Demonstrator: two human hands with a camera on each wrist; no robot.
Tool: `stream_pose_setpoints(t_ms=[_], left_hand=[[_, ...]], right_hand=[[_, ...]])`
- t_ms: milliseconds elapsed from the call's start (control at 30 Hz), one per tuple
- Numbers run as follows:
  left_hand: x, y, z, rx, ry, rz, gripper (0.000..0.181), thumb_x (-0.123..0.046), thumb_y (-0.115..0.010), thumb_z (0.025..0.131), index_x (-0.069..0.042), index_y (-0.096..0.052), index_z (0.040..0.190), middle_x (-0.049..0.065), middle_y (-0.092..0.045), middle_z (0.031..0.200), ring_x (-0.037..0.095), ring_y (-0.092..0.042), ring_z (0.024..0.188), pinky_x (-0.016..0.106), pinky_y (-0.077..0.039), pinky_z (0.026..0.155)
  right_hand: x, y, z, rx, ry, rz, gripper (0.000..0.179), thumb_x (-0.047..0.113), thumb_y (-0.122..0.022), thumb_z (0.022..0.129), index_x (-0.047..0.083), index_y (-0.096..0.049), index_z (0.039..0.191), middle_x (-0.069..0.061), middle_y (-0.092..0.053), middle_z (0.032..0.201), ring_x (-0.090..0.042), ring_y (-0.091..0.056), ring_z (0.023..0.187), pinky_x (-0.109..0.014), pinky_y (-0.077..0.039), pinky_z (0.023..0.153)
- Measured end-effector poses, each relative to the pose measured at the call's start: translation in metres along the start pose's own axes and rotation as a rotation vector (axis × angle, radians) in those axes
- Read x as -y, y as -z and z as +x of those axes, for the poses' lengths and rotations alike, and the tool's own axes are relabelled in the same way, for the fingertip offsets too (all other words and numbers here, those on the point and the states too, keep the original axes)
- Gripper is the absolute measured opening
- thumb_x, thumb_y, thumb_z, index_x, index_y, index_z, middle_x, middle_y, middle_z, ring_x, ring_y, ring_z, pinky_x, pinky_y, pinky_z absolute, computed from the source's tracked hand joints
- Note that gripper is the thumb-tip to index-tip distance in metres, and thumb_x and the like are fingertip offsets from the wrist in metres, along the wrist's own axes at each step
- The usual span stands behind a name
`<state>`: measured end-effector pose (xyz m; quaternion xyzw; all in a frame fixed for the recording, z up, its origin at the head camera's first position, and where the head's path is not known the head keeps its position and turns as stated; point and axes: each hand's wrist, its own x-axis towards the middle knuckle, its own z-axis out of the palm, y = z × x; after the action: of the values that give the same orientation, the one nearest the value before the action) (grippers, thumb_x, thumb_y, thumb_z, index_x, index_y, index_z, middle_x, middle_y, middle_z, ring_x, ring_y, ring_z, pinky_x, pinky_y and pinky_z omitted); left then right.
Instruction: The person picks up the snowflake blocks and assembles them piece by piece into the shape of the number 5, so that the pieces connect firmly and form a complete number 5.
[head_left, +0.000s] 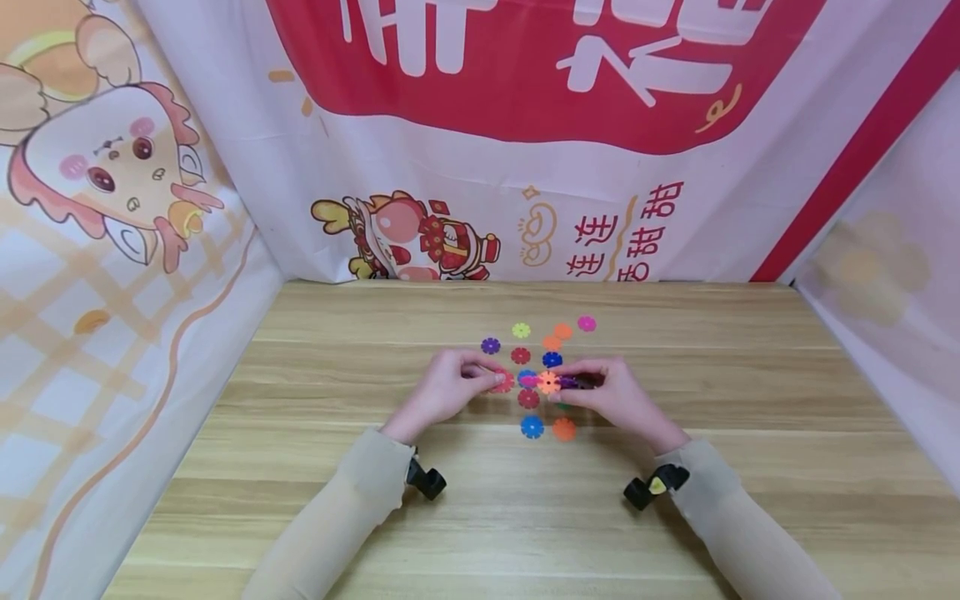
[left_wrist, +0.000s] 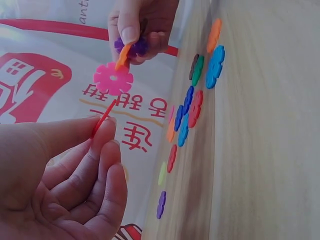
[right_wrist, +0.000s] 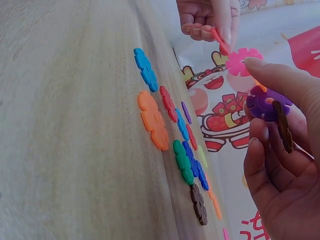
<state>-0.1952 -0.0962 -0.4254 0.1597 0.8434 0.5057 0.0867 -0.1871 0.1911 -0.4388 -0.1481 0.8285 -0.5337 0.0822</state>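
My left hand (head_left: 446,387) pinches a red flower-shaped plastic disc (left_wrist: 103,119) between thumb and forefinger, edge-on in the left wrist view. Facing it, my right hand (head_left: 618,396) grips a short chain of slotted discs above the table. The chain has a pink disc (left_wrist: 113,78) at its free end, then an orange disc (head_left: 549,382), a purple disc (right_wrist: 268,105) and a brown disc (right_wrist: 283,127) by the palm. The red disc's edge is very close to the pink disc's rim; whether they touch, I cannot tell.
Several loose discs lie flat on the wooden table (head_left: 480,517) under and around the hands, among them a blue disc (head_left: 532,427), a green disc (right_wrist: 183,161), a yellow disc (head_left: 521,331) and a magenta disc (head_left: 587,323). A printed cloth (head_left: 285,200) hangs behind the table.
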Motion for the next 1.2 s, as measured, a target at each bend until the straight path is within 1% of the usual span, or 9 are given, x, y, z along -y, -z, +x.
stream_pose_setpoints(t_ms=[300, 433, 533, 633, 733, 833, 967, 1067, 1200], left_hand=[[-0.01, -0.002, -0.004, 0.011, 0.011, -0.014, 0.014, -0.021, -0.073, 0.097, -0.017, -0.077, 0.109, -0.005, -0.072, 0.09, 0.022, -0.068, 0.082, 0.039, -0.055, 0.07], [-0.01, -0.004, -0.004, 0.015, 0.013, -0.009, 0.015, -0.023, -0.074, 0.096, -0.016, -0.077, 0.11, -0.006, -0.072, 0.09, 0.02, -0.068, 0.082, 0.038, -0.055, 0.071], [-0.01, -0.005, -0.004, 0.014, 0.016, -0.011, 0.016, -0.022, -0.074, 0.096, -0.016, -0.076, 0.11, -0.006, -0.073, 0.09, 0.018, -0.068, 0.082, 0.037, -0.055, 0.071], [-0.01, -0.005, -0.003, 0.015, 0.021, -0.018, 0.015, -0.022, -0.074, 0.096, -0.016, -0.076, 0.11, -0.006, -0.073, 0.089, 0.021, -0.068, 0.083, 0.037, -0.055, 0.071], [-0.011, -0.007, -0.003, 0.024, 0.024, -0.025, 0.014, -0.023, -0.073, 0.097, -0.016, -0.076, 0.109, -0.006, -0.073, 0.089, 0.027, -0.069, 0.085, 0.038, -0.054, 0.07], [-0.012, -0.008, -0.003, 0.037, 0.021, -0.027, 0.014, -0.024, -0.073, 0.097, -0.016, -0.076, 0.109, -0.007, -0.074, 0.089, 0.027, -0.07, 0.087, 0.038, -0.054, 0.072], [-0.014, -0.011, -0.003, 0.048, 0.018, -0.025, 0.012, -0.024, -0.074, 0.097, -0.018, -0.077, 0.106, -0.008, -0.074, 0.089, 0.023, -0.071, 0.087, 0.037, -0.054, 0.072], [-0.014, -0.013, -0.003, 0.044, 0.017, -0.034, 0.01, -0.022, -0.074, 0.096, -0.017, -0.077, 0.104, -0.007, -0.074, 0.087, 0.028, -0.07, 0.087, 0.036, -0.053, 0.071], [-0.015, -0.015, -0.003, 0.035, 0.018, -0.056, 0.009, -0.019, -0.074, 0.096, -0.015, -0.077, 0.104, -0.005, -0.073, 0.087, 0.031, -0.069, 0.088, 0.036, -0.053, 0.07]], right_hand=[[0.002, -0.002, 0.0, 0.018, 0.021, -0.005, 0.038, 0.036, -0.088, 0.082, 0.021, -0.078, 0.115, -0.001, -0.071, 0.113, -0.026, -0.064, 0.098, -0.037, -0.056, 0.083], [0.003, -0.005, 0.0, 0.014, 0.03, -0.002, 0.036, 0.034, -0.088, 0.082, 0.02, -0.078, 0.115, -0.001, -0.072, 0.113, -0.026, -0.063, 0.097, -0.036, -0.055, 0.083], [0.002, -0.007, 0.0, 0.013, 0.044, 0.026, 0.036, 0.029, -0.087, 0.084, 0.017, -0.077, 0.117, -0.001, -0.072, 0.114, -0.026, -0.065, 0.098, -0.035, -0.056, 0.084], [0.001, -0.01, 0.001, 0.009, 0.067, 0.065, 0.036, 0.022, -0.084, 0.087, 0.015, -0.076, 0.121, -0.001, -0.072, 0.116, -0.025, -0.066, 0.1, -0.033, -0.057, 0.085], [0.001, -0.013, 0.001, 0.015, 0.086, 0.089, 0.034, 0.021, -0.082, 0.09, 0.013, -0.075, 0.122, -0.001, -0.073, 0.115, -0.028, -0.066, 0.098, -0.035, -0.057, 0.082], [0.002, -0.015, 0.001, 0.04, 0.086, 0.107, 0.027, 0.024, -0.079, 0.092, 0.013, -0.078, 0.117, -0.003, -0.075, 0.109, -0.034, -0.065, 0.092, -0.037, -0.057, 0.077], [0.002, -0.017, 0.001, 0.079, 0.09, 0.125, 0.017, 0.024, -0.076, 0.094, 0.016, -0.081, 0.108, -0.006, -0.076, 0.103, -0.042, -0.065, 0.09, -0.041, -0.058, 0.077], [0.002, -0.018, 0.002, 0.088, 0.106, 0.124, 0.013, 0.021, -0.075, 0.095, 0.017, -0.081, 0.105, -0.005, -0.076, 0.102, -0.043, -0.066, 0.09, -0.044, -0.059, 0.078], [0.003, -0.018, 0.003, 0.079, 0.123, 0.116, 0.012, 0.021, -0.075, 0.095, 0.018, -0.081, 0.104, -0.005, -0.076, 0.099, -0.043, -0.066, 0.087, -0.045, -0.059, 0.075]])
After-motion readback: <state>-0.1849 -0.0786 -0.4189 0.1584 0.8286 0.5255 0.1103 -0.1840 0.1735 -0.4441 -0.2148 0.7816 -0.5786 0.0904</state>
